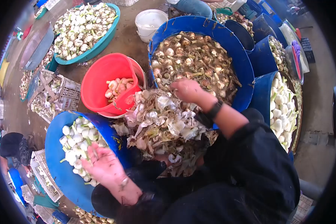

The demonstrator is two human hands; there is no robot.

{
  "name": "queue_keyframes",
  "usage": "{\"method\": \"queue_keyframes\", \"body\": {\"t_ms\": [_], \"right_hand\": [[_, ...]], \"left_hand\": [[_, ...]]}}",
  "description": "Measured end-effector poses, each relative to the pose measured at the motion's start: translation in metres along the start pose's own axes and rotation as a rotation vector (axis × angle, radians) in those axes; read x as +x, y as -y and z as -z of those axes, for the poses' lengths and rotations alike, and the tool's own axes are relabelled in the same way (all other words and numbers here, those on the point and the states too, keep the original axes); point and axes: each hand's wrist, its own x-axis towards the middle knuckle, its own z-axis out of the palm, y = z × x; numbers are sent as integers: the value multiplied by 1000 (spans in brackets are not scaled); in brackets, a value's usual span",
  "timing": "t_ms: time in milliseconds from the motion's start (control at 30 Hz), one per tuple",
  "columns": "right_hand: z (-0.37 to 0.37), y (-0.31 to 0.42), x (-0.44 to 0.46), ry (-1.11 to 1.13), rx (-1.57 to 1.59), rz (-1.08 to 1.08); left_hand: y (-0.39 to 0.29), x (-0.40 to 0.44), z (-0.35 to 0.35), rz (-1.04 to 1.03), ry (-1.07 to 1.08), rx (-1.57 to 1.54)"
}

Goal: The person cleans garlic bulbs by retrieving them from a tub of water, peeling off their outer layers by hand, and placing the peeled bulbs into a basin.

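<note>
My left hand [105, 168] is turned palm up with fingers spread, holding nothing. It is over a blue tub [56, 153] of cleaned garlic bulbs [77, 139] with green stems. My right hand [189, 90], a dark band at its wrist, is above the near edge of a large blue tub [246, 74]. That tub holds unpeeled garlic bulbs [190, 50] in brownish water. The right fingers are curled in together; whatever they may hold is hidden. Below them is a heap of loose garlic skins [168, 119] between my knees.
A red bucket [97, 78] with some peeled garlic stands left of the skins, a white bucket [151, 22] behind it. A teal basin [112, 33] heaped with garlic is at the far left. To the right, another blue tub [261, 93] holds white bulbs. A person's leg [194, 7] shows at the top.
</note>
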Motion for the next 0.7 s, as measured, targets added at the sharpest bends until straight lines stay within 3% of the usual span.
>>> {"method": "queue_keyframes", "body": {"t_ms": [33, 100, 200, 333, 367, 433, 500, 567, 633, 700], "right_hand": [[-16, -25, 15, 213, -237, -50], [-114, -108, 21, 77, -754, 208], [-111, -118, 5, 165, -932, 360], [-43, -83, -22, 702, 33, -336], [-28, -72, -27, 713, 33, -332], [5, -47, -34, 311, 421, -241], [26, 6, -51, 193, 684, -28], [35, 58, -64, 147, 603, 125], [27, 91, -68, 89, 386, 235], [21, 105, -70, -23, 287, 310]], "left_hand": [[15, 5, 8, 13, 130, 86], [46, -3, -9, 31, 97, 308], [67, -4, -19, 57, 58, 492], [85, -8, -21, 56, 170, 771], [91, -9, -21, 80, 223, 837], [103, -18, -23, 154, 458, 988], [119, -28, -26, 259, 504, 1104], [124, -25, -15, 440, 547, 924], [116, -24, -17, 420, 434, 974], [110, -19, -13, 168, 457, 1080]]}}
